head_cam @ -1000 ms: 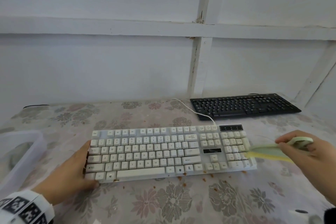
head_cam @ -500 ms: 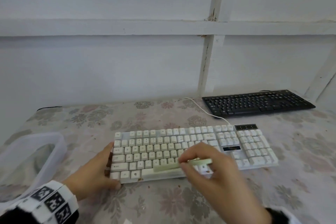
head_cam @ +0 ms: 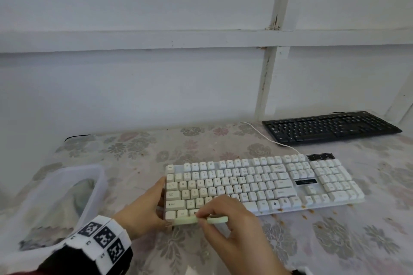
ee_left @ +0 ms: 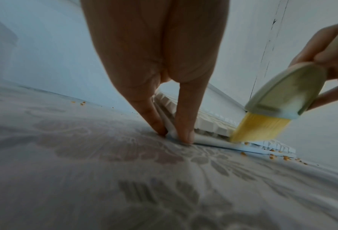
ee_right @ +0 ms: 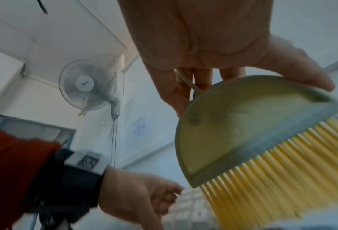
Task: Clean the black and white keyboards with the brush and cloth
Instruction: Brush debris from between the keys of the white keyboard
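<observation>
a person's right hand [head_cam: 232, 225] grips a pale green brush [head_cam: 201, 220] by its flat handle, thumb on one face and fingers curled behind the other, at the near left corner of the white keyboard [head_cam: 263, 183]. in the left wrist view the brush's yellow bristles [ee_left: 260, 129] point down and meet the keyboard's front edge, just to the right of the left hand [head_cam: 143, 214]. that left hand braces the keyboard's left end, two straight fingers [ee_left: 183, 118] planted on either side of the corner with their tips on the bench [head_cam: 223, 147], which wears a floral cover. orange-brown crumbs [ee_left: 272, 156] lie scattered on the cover along the keyboard's near edge, to the right of the brushing hand. a white cable [head_cam: 266, 138] runs from the back of the white keyboard toward the wall. the black keyboard [head_cam: 328, 127] lies well beyond the right hand, at the far right of the bench against the white wall, touched by neither hand. to the left of the left hand sits a clear plastic tub [head_cam: 67, 196] with pale fabric inside; whether that is the cloth cannot be told. a marker-printed band [head_cam: 100, 239] wraps the left wrist above a red sleeve [ee_right: 12, 163]. the right wrist view also catches a wall fan [ee_right: 87, 85] mounted high behind the person.
</observation>
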